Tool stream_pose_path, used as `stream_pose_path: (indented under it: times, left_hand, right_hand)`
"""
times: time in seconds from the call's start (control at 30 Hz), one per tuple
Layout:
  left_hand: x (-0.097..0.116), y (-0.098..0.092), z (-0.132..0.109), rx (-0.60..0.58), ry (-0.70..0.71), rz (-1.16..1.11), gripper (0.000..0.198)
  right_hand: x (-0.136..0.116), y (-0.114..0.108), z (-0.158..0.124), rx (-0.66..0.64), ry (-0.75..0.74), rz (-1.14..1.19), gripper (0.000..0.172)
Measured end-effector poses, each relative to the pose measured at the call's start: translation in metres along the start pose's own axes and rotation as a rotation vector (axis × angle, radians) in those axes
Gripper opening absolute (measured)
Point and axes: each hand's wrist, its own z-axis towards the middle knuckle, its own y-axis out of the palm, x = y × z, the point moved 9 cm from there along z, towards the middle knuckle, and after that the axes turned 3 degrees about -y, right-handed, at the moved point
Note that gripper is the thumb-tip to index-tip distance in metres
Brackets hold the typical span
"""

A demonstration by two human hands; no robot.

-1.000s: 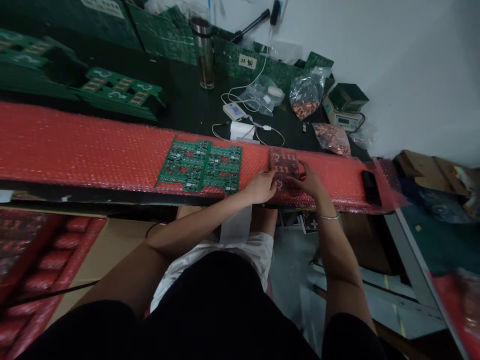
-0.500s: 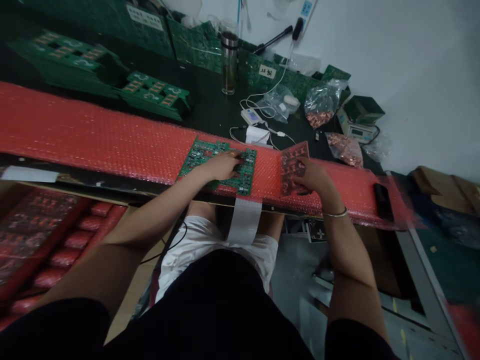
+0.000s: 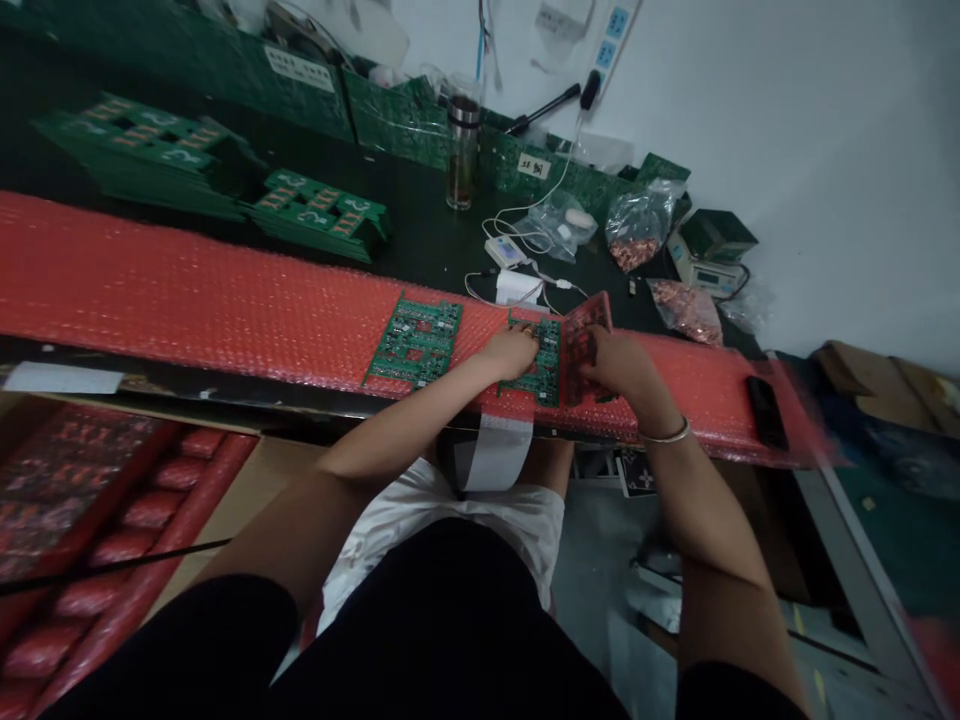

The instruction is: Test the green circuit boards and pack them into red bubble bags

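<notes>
My left hand (image 3: pixel 514 352) is closed on a green circuit board (image 3: pixel 549 365), fingers curled over its middle. That board lies on red bubble wrap (image 3: pixel 247 320), its right edge close against a raised piece. My right hand (image 3: pixel 611 362) grips this piece, a bubble-wrapped circuit board (image 3: pixel 589 320), tilted up on its edge; the fingertips are partly hidden. A second green board (image 3: pixel 418 340) lies flat on the wrap, left of my left hand and apart from it.
Stacks of green boards (image 3: pixel 322 205) stand at the back left. Behind my hands are a glass bottle (image 3: pixel 463 150), a small white device (image 3: pixel 504 252) with cables, and bags of copper-coloured parts (image 3: pixel 684 308). A black phone-like object (image 3: pixel 765 410) lies at right. Wrapped rolls (image 3: pixel 154 510) fill a box below left.
My left hand has slid one green board right, away from the other board and up to the wrapped one. My right hand keeps its hold in about the same place.
</notes>
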Motion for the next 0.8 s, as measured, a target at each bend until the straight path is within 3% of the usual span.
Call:
stream_pose_path:
  times: [0.07, 0.17, 0.23, 0.33, 0.43, 0.5, 0.57, 0.6, 0.67, 0.8]
  left_hand:
    - [-0.001, 0.000, 0.000, 0.026, 0.003, -0.034, 0.037]
    - [-0.014, -0.003, -0.003, 0.085, -0.004, -0.135, 0.039]
    - [-0.037, -0.012, -0.009, 0.186, -0.089, -0.240, 0.043]
    - [-0.077, -0.020, -0.029, 0.304, -0.285, -0.334, 0.045]
    - [-0.087, -0.012, -0.054, 0.243, -0.361, -0.361, 0.038]
    - [-0.070, -0.006, -0.067, 0.185, -0.279, -0.350, 0.034]
    - [-0.046, -0.004, -0.077, 0.163, -0.175, -0.295, 0.030]
    - [-0.035, -0.003, -0.080, 0.164, -0.147, -0.257, 0.029]
    - [-0.020, -0.003, -0.083, 0.176, -0.143, -0.179, 0.030]
    - [-0.014, -0.003, -0.081, 0.167, -0.148, -0.111, 0.033]
  right_hand:
    - [-0.010, -0.005, 0.003, 0.006, -0.044, 0.025, 0.061]
    - [-0.043, -0.008, 0.012, 0.011, -0.232, 0.181, 0.062]
    - [-0.072, -0.006, 0.021, 0.027, -0.328, 0.283, 0.074]
    - [-0.107, 0.005, 0.035, 0.095, -0.322, 0.321, 0.086]
    - [-0.121, 0.021, 0.040, 0.137, -0.316, 0.393, 0.067]
    - [-0.107, 0.030, 0.038, 0.190, -0.302, 0.511, 0.049]
    - [-0.064, 0.036, 0.034, 0.328, -0.144, 0.615, 0.050]
    - [-0.040, 0.041, 0.030, 0.389, -0.040, 0.640, 0.060]
    - [-0.009, 0.060, 0.028, 0.359, 0.058, 0.746, 0.080]
    - [-0.008, 0.085, 0.033, 0.181, -0.044, 1.107, 0.108]
